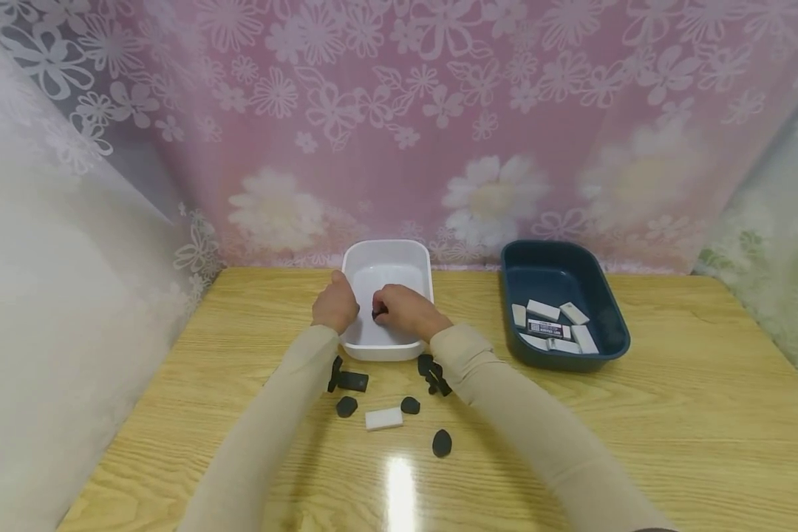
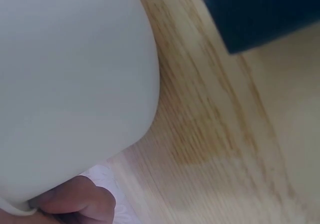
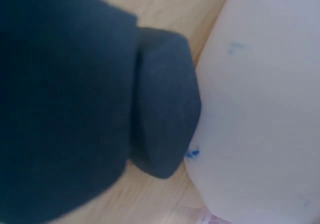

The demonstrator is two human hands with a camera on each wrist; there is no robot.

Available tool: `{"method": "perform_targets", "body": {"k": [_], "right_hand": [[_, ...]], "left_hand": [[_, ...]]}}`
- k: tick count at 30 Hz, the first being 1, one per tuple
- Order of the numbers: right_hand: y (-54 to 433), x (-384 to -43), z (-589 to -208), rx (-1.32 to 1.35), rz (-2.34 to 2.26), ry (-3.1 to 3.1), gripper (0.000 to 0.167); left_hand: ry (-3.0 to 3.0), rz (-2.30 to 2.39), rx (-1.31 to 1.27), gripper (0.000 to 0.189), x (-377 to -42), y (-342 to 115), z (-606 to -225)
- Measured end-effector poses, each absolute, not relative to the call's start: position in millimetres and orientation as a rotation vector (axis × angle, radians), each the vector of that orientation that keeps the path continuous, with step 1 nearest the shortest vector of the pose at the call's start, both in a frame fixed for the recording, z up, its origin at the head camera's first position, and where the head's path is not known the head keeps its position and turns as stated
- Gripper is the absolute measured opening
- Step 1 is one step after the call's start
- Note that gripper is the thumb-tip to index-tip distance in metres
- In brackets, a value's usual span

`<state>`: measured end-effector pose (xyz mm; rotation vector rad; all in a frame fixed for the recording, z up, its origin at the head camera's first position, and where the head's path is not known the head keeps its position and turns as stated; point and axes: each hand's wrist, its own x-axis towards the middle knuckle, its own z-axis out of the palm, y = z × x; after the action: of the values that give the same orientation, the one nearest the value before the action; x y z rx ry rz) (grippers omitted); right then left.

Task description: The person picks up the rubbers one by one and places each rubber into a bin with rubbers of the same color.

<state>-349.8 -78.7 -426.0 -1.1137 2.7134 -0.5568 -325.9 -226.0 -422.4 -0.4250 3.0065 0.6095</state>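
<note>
My left hand [image 1: 335, 304] grips the left rim of a white plastic basin [image 1: 387, 353]. In the left wrist view, its curled fingers [image 2: 82, 199] hold the basin's edge at the lower left. My right hand [image 1: 408, 310] is inside the basin and pinches a small dark piece [image 1: 377, 313], mostly hidden by the fingers. On the table in front of the basin lie a white eraser-like block [image 1: 383, 419] and several black lumps, among them a faceted one [image 1: 346, 406], a smaller one [image 1: 410, 405] and an egg-shaped one [image 1: 442, 443].
To the right stands a dark blue basin [image 1: 565, 362] holding several white eraser-like blocks, one in a printed sleeve [image 1: 548, 329]. A black rectangular piece [image 1: 353, 381] is by my left forearm. The wooden table [image 1: 691, 414] ends at a floral curtain [image 1: 386, 185].
</note>
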Motion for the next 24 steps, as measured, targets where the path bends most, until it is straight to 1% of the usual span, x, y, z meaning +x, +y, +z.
{"method": "perform_targets", "body": {"k": [4,8,12,14,16,19,22,24], "right_hand": [[-80,-347,-425,-1.113,-0.470,2.735,0.009],[-80,-346,-425,-1.094,-0.461,2.753,0.008],[-78,-345,-426,-1.071,-0.490,2.791,0.017],[-77,-345,-426,-1.114,-0.526,2.826,0.018],[-75,-345,-426,-1.191,-0.633,2.861,0.018],[-70,-342,-425,-1.281,-0.996,2.876,0.015],[-58,-334,-423,-1.310,-1.367,2.835,0.014],[-49,-327,-422,-1.330,-1.501,2.806,0.013]], "left_hand": [[3.004,0.606,-0.430,0.046,-326,-226,-422],[3.000,0.615,-0.439,0.047,-327,-226,-424],[3.008,0.621,-0.439,0.047,-327,-224,-423],[3.019,0.623,-0.435,0.046,-326,-222,-422],[3.031,0.624,-0.434,0.043,-326,-222,-421],[3.040,0.619,-0.440,0.041,-325,-221,-421],[3.031,0.621,-0.453,0.042,-324,-221,-421],[3.025,0.629,-0.464,0.044,-322,-222,-419]]}}
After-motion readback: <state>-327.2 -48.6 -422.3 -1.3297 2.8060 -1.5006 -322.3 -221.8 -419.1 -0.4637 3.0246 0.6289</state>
